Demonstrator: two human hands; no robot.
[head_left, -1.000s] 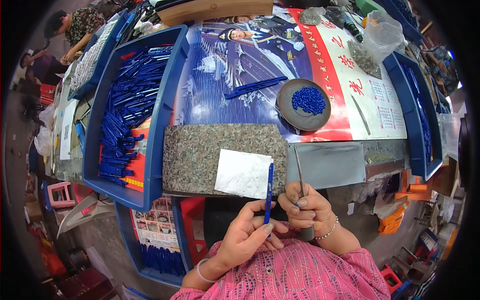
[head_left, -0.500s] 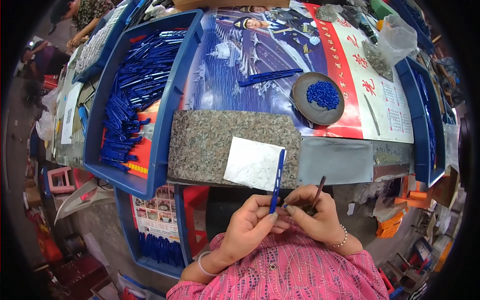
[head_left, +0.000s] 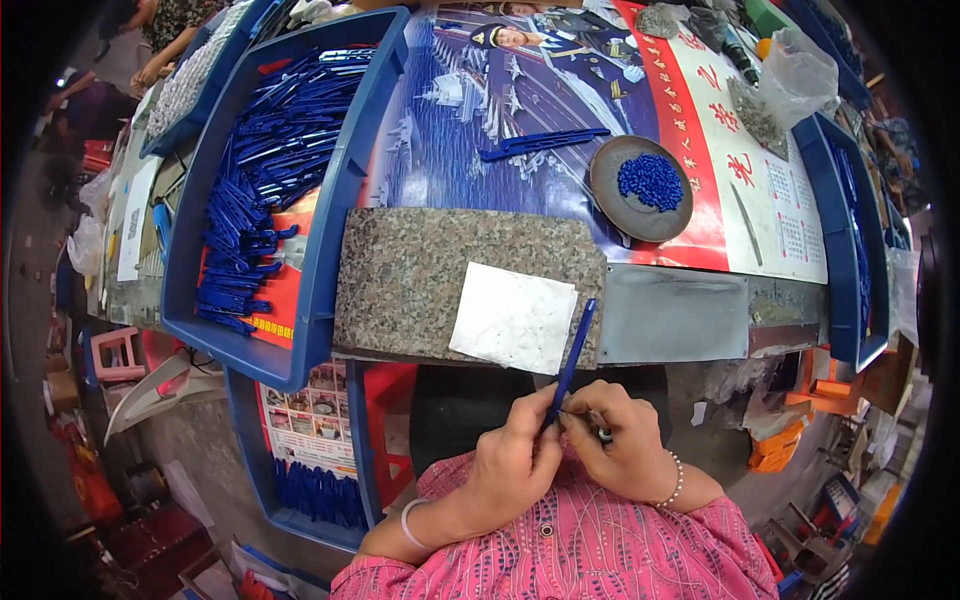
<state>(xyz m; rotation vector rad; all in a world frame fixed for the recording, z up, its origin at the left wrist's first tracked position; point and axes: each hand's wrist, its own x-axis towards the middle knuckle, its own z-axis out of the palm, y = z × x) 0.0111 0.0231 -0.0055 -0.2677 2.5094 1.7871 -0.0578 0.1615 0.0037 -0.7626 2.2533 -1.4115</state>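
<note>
A slim blue plastic strip (head_left: 575,350) stands slanted up from my left hand (head_left: 512,462), whose fingers and thumb are closed on its lower part. My right hand (head_left: 622,440) is closed beside it, its fingertips meeting the strip's lower end. Between the right fingers the end of a thin dark tool (head_left: 604,435) shows; most of it is hidden. Whether a small part sits in the right fingertips cannot be seen. Just beyond the hands, a white square sheet (head_left: 513,318) lies on a speckled stone slab (head_left: 400,285). A round dish (head_left: 606,190) holds small blue beads (head_left: 650,183).
A large blue tray (head_left: 318,300) of blue strips stands at left; a lower blue tray (head_left: 247,440) holds more. Two strips (head_left: 545,143) lie on the poster (head_left: 430,180). A grey plate (head_left: 675,315) adjoins the slab. Another blue tray (head_left: 875,300) stands at right.
The strip has turned, its top leaning further right with its narrow side showing. My right fingers have moved in against it, and the dark tool has tipped from upright to mostly hidden.
</note>
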